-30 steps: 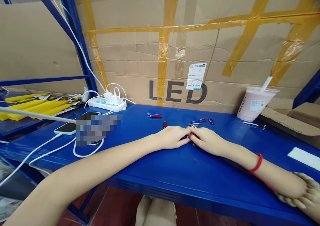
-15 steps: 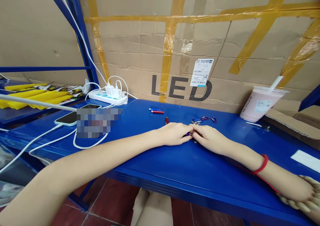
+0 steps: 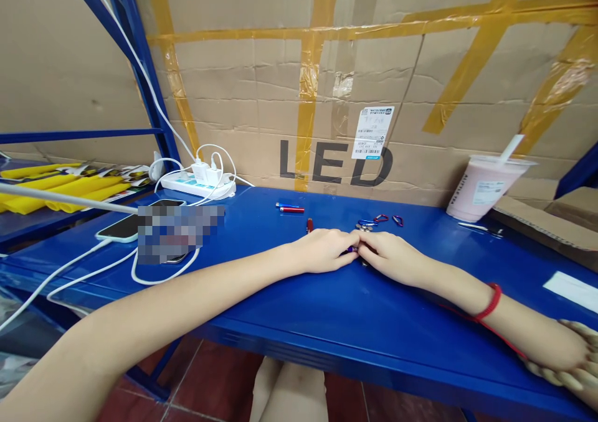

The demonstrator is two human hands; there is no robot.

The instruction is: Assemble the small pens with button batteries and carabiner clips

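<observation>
Over the blue tabletop my two hands meet at the fingertips. My left hand is closed in a pinch on a small purple-blue piece, mostly covered by the fingers. My right hand is closed too, thumb against fingers, and what it holds is hidden. Small silvery bits show just below and behind the fingertips. Beyond them lie a blue carabiner, a red carabiner and a purple-blue carabiner. A short red tube lies behind my left hand; another red tube rests farther back beside a blue one.
A taped cardboard box stands along the back. At right are a pink drink cup with a straw, an open carton and a white slip. Left are a power strip, a phone and loose white cables.
The camera view has shifted slightly. Both hands stay together at the same spot, with no clear change in their grip.
</observation>
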